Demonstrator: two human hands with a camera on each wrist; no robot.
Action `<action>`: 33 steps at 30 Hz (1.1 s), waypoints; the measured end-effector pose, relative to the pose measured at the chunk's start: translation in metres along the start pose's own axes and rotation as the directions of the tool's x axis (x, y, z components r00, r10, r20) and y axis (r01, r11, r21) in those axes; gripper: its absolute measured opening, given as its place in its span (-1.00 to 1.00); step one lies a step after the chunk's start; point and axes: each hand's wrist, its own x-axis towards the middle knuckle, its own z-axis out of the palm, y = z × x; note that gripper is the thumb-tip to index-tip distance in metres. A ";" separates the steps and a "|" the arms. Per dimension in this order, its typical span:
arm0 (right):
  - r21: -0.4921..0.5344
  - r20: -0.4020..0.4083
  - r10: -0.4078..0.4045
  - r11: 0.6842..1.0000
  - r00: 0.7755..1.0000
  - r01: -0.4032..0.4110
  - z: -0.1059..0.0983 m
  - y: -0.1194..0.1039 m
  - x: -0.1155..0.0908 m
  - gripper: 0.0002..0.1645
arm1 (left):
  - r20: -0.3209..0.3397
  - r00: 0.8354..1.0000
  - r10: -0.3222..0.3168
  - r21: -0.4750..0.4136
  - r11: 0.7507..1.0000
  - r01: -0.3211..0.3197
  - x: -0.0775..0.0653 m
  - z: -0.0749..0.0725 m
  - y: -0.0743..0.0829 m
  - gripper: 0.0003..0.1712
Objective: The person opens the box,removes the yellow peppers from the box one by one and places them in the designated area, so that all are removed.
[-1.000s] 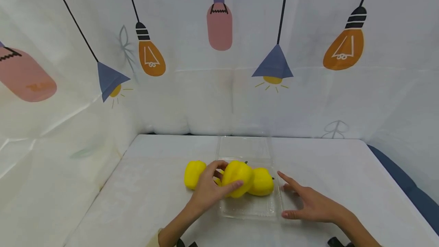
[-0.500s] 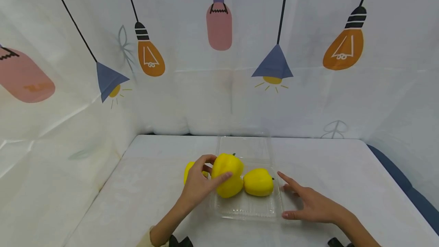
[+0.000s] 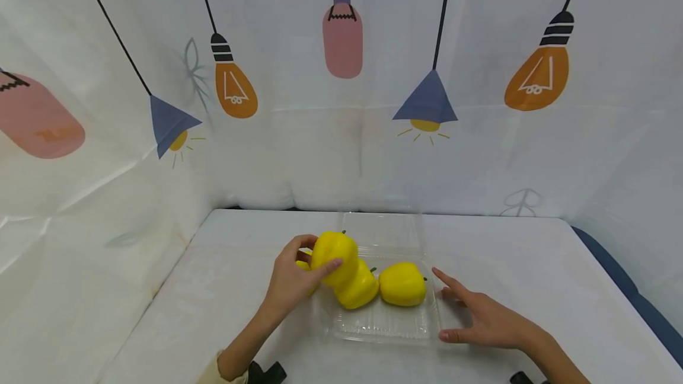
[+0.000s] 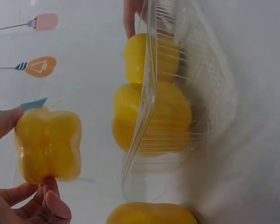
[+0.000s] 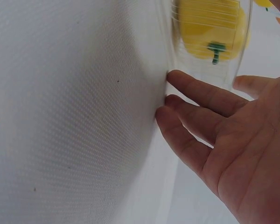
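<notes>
A white wall sheet printed with hanging lamps spreads behind everything, practically as it was a second ago. Before it stands a broad white table.

On the table sits a clear, ribbed plastic clamshell box, its see-through lid folded back on the far side. Two peppers lie in its base, next to each other.

The left hand has travelled leftward since the earlier frames, while the right hand has stayed by the box's right side, fingers spread, thumb apart, fingertips against or just beside the wall; contact is hard to tell.

The left thumb and fingers clamp a glossy yellow lobed bell pepper, raised near the box's left side and apart from it. A second ago it hid most of the left boxed pepper, which now shows plainly. The right boxed pepper has kept its place. A fourth yellow pepper lies outside, left of the box, partly hidden by the left hand.

Smallest, a dark green stem points from the right boxed pepper toward the right hand.
</notes>
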 end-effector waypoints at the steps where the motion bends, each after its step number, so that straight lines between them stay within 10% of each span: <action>1: 0.001 0.000 0.000 1.000 1.000 0.000 0.000 0.000 0.000 0.26 | -0.003 1.000 0.001 0.004 1.000 -0.001 0.001 -0.001 0.000 -0.31; 33: 0.027 0.014 0.025 0.999 1.000 -0.025 0.000 0.000 0.001 0.27 | -0.137 0.990 -0.042 0.126 0.990 0.060 0.006 -0.045 -0.030 -0.23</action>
